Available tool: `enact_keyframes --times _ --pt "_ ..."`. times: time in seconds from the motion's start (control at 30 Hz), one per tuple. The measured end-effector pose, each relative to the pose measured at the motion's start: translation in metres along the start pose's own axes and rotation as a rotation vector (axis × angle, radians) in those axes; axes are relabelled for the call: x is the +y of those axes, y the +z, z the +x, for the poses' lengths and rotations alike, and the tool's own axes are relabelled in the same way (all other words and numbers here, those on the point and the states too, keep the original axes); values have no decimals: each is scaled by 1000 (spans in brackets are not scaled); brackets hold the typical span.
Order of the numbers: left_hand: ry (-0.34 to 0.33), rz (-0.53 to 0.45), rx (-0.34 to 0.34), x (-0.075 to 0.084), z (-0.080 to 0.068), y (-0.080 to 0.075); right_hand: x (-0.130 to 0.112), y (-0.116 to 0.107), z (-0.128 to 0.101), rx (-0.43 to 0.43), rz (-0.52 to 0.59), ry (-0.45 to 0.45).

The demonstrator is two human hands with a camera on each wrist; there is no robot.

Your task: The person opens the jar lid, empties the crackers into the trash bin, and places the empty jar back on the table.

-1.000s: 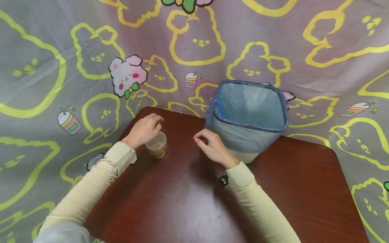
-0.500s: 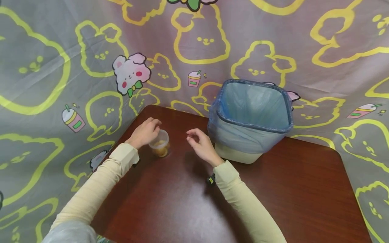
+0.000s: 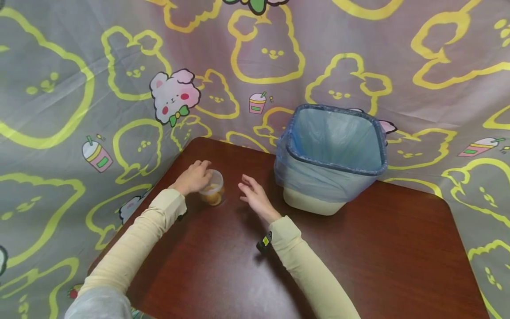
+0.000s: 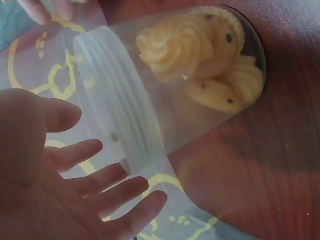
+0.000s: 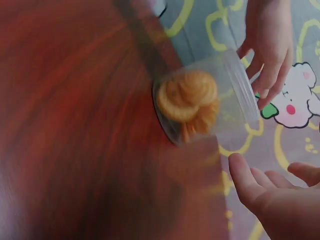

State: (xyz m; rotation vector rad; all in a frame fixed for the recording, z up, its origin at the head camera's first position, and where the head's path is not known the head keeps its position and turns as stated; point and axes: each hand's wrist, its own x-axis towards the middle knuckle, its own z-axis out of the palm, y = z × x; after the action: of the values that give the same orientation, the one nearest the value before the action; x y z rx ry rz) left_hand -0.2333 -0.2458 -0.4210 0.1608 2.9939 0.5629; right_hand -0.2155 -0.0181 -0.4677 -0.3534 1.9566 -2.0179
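Observation:
A small clear plastic jar (image 3: 213,191) without a lid stands on the dark wooden table (image 3: 358,248), near its far left corner. Several swirled yellow cookies (image 4: 200,50) lie in its bottom. My left hand (image 3: 194,177) is at the jar's left side, fingers spread and relaxed (image 4: 100,185), their tips touching the rim (image 5: 265,75). My right hand (image 3: 251,195) hovers just right of the jar (image 5: 200,100), open with the palm (image 5: 270,200) turned towards it, a small gap between them.
A cream waste bin (image 3: 311,204) lined with a blue bag (image 3: 314,179) stands at the table's back, right of my right hand. A grey cloth (image 3: 79,88) printed with yellow rabbits hangs behind and drapes round the table's edges.
My right hand has moved left, away from the bin towards the jar, and its curled fingers have straightened. My left hand has sunk from above the jar to its side.

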Motion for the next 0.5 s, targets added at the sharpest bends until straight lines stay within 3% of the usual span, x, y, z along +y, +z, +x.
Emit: enact_keyframes --times 0.17,0.5 --pt "2 -13 -36 0 2 5 9 8 1 -22 129 73" --pt "-23 -32 -65 1 2 10 6 23 -6 -94 75 60"
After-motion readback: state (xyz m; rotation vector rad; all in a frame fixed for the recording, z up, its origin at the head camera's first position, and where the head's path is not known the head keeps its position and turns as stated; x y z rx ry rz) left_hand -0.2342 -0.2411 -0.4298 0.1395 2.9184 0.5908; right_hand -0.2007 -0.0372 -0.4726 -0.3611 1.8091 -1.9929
